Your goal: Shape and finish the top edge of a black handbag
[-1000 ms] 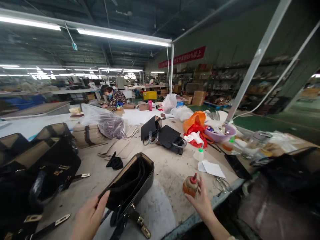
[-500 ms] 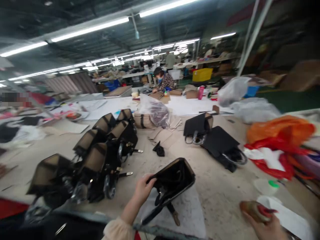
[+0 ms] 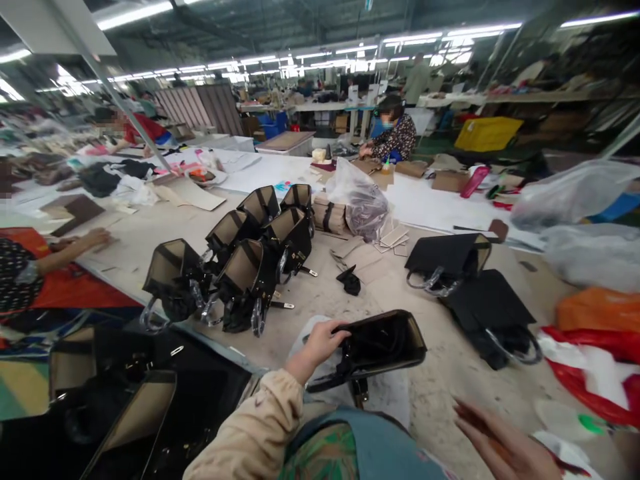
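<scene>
My left hand point(image 3: 323, 347) pinches the left end of the rim of a black handbag point(image 3: 385, 341), which lies tilted with its dark-lined mouth facing me. A strap hangs below it. Under the bag lies a white sheet point(image 3: 395, 393). To the right, my right hand point(image 3: 505, 437) is slightly blurred, fingers stretched out, over the table. Close behind its wrist, a white and red item is partly hidden. A small black piece of material point(image 3: 350, 281) lies beyond the bag.
Several black handbags point(image 3: 245, 277) stand open on the left; two more point(image 3: 487, 313) lie at right. More bags point(image 3: 130, 413) are below the table edge at lower left. A clear plastic bag point(image 3: 367, 207) and red plastic point(image 3: 590, 373) lie farther off. Co-workers sit beyond point(image 3: 400, 133).
My view has swung left. My right hand has let go of the brown bottle with red on it and stretched its fingers. My left hand still grips the handbag, now turned flatter.
</scene>
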Motion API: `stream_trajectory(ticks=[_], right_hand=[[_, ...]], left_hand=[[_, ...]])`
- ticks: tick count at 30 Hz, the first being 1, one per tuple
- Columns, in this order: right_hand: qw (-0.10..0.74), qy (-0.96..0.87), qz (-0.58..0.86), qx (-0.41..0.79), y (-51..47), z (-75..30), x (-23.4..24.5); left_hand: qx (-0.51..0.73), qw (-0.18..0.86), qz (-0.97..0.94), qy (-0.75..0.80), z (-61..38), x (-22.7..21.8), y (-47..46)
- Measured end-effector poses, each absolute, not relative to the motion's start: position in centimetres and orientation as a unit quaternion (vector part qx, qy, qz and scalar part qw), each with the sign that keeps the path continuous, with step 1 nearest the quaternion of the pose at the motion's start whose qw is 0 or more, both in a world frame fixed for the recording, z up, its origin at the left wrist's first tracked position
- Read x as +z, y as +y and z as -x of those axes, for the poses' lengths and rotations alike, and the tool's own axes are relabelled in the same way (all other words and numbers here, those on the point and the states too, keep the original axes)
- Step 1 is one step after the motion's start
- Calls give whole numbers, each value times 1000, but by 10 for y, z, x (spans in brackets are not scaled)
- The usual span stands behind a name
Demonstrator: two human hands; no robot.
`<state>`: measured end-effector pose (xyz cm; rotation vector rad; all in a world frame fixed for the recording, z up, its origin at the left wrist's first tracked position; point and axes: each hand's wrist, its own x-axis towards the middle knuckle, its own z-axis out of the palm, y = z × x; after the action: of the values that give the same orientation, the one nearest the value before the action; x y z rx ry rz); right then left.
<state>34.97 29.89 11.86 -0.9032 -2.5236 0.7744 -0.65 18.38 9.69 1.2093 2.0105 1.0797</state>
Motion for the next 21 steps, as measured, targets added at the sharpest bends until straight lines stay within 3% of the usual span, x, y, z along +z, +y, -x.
stream_trajectory(ticks=[3, 8, 17, 21], right_hand=[[219, -921, 213, 241, 305, -273, 170], [126, -956, 76, 255, 311, -182, 188], [-63, -961, 138, 233, 319, -133, 158], [-97, -958, 200, 180, 325, -131, 153]], left_hand=[[393, 276, -454, 750, 10, 98, 188], [403, 287, -461, 737, 15, 99, 193], [421, 307, -474, 710, 21, 98, 193], [436, 314, -464, 704, 24, 95, 196]])
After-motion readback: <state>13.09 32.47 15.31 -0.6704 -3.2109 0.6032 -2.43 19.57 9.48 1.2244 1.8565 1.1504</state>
